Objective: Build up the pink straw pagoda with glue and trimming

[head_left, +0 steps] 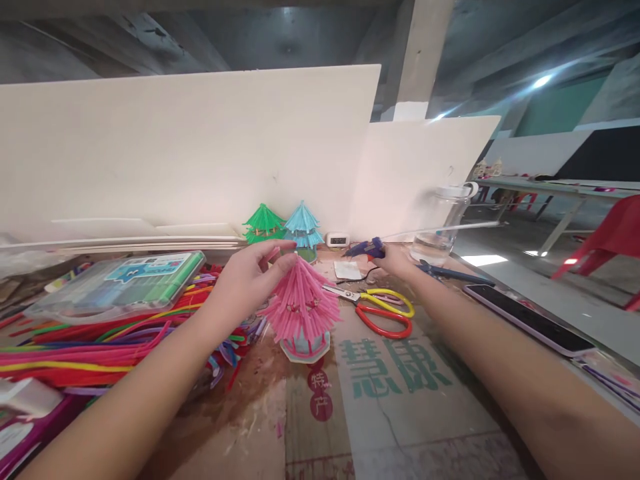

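The pink pagoda model [303, 308] stands upright on the cardboard [400, 407], its long axis vertical, straight ahead. The left hand [250, 275] is nearer and pinches its tip from the left. The right hand [401, 261] lies well apart, beyond the scissors [381, 311], at the blue glue gun [365, 249]; whether it grips it, I cannot tell.

- Lower frame: cardboard-covered table [400, 427].
- Left: pipe cleaners [75, 347], plastic case [120, 280].
- Centre: pink straw pagoda [301, 310], scissors [380, 310].
- Right: phone [525, 319].
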The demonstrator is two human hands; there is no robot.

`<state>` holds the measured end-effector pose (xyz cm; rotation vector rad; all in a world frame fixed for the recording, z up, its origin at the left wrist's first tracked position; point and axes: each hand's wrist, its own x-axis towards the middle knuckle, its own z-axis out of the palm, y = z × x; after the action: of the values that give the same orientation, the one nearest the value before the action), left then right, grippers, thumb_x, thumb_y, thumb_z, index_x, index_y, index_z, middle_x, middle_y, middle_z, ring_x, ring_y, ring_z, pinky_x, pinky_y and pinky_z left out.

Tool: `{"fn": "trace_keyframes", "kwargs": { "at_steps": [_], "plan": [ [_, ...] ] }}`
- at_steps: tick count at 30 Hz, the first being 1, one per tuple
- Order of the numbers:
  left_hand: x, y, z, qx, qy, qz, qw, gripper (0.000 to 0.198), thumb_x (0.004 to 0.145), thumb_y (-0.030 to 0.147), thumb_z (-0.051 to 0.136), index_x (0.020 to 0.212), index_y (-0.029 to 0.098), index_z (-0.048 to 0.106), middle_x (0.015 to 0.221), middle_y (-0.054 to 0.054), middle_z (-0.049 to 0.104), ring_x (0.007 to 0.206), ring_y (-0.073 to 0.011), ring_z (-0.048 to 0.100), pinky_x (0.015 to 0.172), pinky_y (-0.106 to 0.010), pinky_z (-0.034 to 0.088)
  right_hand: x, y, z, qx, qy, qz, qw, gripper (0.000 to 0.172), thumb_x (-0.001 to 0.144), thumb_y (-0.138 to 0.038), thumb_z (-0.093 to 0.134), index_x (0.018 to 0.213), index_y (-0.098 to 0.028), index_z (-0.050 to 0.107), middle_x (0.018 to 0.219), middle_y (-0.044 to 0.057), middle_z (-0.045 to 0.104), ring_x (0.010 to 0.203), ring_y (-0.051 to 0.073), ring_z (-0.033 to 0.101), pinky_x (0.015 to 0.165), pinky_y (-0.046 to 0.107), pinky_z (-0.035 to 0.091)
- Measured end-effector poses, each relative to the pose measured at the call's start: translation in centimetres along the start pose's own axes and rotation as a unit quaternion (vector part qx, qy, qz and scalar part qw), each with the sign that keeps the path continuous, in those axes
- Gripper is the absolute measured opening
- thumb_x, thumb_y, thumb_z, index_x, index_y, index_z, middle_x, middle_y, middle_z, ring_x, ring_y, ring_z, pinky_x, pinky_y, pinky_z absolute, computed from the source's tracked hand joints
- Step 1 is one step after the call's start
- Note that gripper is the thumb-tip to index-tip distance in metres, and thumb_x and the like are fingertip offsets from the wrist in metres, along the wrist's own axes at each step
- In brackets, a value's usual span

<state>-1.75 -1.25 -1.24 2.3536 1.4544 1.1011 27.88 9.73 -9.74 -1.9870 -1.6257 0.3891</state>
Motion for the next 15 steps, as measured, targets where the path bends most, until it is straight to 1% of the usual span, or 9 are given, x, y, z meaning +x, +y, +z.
{"fn": "trace_keyframes", "kwargs": {
  "at_steps": [1, 2, 4, 5, 7, 9, 11, 13, 15],
  "plan": [
    [0.0, 0.0, 0.1, 0.001, -0.006, 0.0, 1.0, 0.046, 0.083, 0.052, 0.05, 0.11, 0.02, 0.067, 0.064, 0.003, 0.047, 0.057, -0.013, 0.043, 0.056, -0.025, 0.036, -0.4, -0.1, -0.6, 0.009, 0.002, 0.0, 1.0, 0.031, 0.09, -0.034, 0.055, 0.115, -0.015, 0.056, 0.113, 0.007, 0.06, 0.095, 0.019, 0.061, 0.08, 0.039, 0.052],
    [0.0, 0.0, 0.1, -0.001, -0.01, 0.001, 1.0, 0.045, 0.082, 0.052, 0.051, 0.108, 0.02, 0.068, 0.065, 0.003, 0.048, 0.057, -0.013, 0.042, 0.057, -0.025, 0.036, -1.0, -0.1, -1.2, 0.02, 0.004, -0.002, 1.0, 0.029, 0.09, -0.035, 0.055, 0.109, -0.014, 0.059, 0.103, 0.007, 0.063, 0.088, 0.018, 0.062, 0.076, 0.037, 0.052],
    [0.0, 0.1, 0.2, -0.008, -0.013, 0.01, 1.0, 0.038, 0.081, 0.05, 0.053, 0.099, 0.02, 0.07, 0.065, 0.003, 0.048, 0.058, -0.0132, 0.042, 0.058, -0.025, 0.037, -2.5, -0.5, -2.5, 0.05, 0.011, -0.022, 0.998, 0.03, 0.088, -0.039, 0.053, 0.092, -0.011, 0.064, 0.075, 0.007, 0.067, 0.073, 0.019, 0.064, 0.066, 0.032, 0.052],
    [0.0, 0.2, 0.2, -0.011, -0.013, 0.017, 1.0, 0.035, 0.082, 0.048, 0.053, 0.094, 0.02, 0.071, 0.064, 0.003, 0.049, 0.058, -0.0132, 0.042, 0.058, -0.026, 0.037, -3.4, -0.8, -3.1, 0.068, 0.016, -0.04, 0.997, 0.033, 0.088, -0.042, 0.051, 0.085, -0.012, 0.064, 0.066, 0.006, 0.066, 0.07, 0.02, 0.064, 0.064, 0.031, 0.051],
    [-0.1, 0.3, 0.2, -0.016, -0.013, 0.033, 0.999, 0.029, 0.083, 0.044, 0.053, 0.086, 0.02, 0.07, 0.065, 0.003, 0.05, 0.058, -0.0134, 0.042, 0.06, -0.026, 0.039, -5.5, -1.6, -4.1, 0.104, 0.022, -0.082, 0.991, 0.035, 0.089, -0.043, 0.044, 0.084, -0.015, 0.064, 0.064, 0.005, 0.066, 0.07, 0.019, 0.065, 0.062, 0.028, 0.05],
    [-0.2, 0.2, 0.2, -0.02, -0.01, 0.043, 0.999, 0.026, 0.084, 0.041, 0.053, 0.085, 0.02, 0.069, 0.067, 0.002, 0.052, 0.06, -0.0135, 0.043, 0.062, -0.027, 0.04, -7.8, -2.6, -4.9, 0.134, 0.02, -0.126, 0.983, 0.031, 0.087, -0.044, 0.048, 0.089, -0.018, 0.065, 0.069, 0.004, 0.069, 0.074, 0.019, 0.066, 0.064, 0.027, 0.05],
    [-0.1, 0.0, 0.2, -0.024, -0.003, 0.051, 0.998, 0.025, 0.084, 0.04, 0.053, 0.086, 0.02, 0.068, 0.07, 0.002, 0.054, 0.061, -0.0136, 0.045, 0.063, -0.027, 0.041, -10.0, -3.6, -5.4, 0.182, 0.007, -0.22, 0.958, 0.027, 0.084, -0.039, 0.052, 0.098, -0.019, 0.064, 0.071, 0.004, 0.069, 0.072, 0.02, 0.066, 0.064, 0.029, 0.05],
    [0.0, -0.3, 0.2, -0.031, -0.006, 0.056, 0.998, 0.026, 0.084, 0.04, 0.053, 0.086, 0.02, 0.068, 0.073, 0.001, 0.055, 0.064, -0.0136, 0.047, 0.063, -0.026, 0.041, -11.9, -4.2, -5.6, 0.211, -0.008, -0.287, 0.934, 0.023, 0.083, -0.038, 0.053, 0.093, -0.02, 0.064, 0.071, 0.003, 0.069, 0.071, 0.019, 0.065, 0.067, 0.031, 0.05],
    [0.2, -0.5, 0.1, -0.043, -0.02, 0.055, 0.997, 0.027, 0.084, 0.042, 0.052, 0.086, 0.02, 0.069, 0.074, 0.001, 0.056, 0.065, -0.0136, 0.049, 0.063, -0.026, 0.04, -13.2, -4.5, -5.5, 0.222, -0.032, -0.336, 0.915, 0.02, 0.083, -0.038, 0.055, 0.088, -0.021, 0.064, 0.076, 0.003, 0.069, 0.07, 0.018, 0.065, 0.067, 0.031, 0.051]
  ]
}}
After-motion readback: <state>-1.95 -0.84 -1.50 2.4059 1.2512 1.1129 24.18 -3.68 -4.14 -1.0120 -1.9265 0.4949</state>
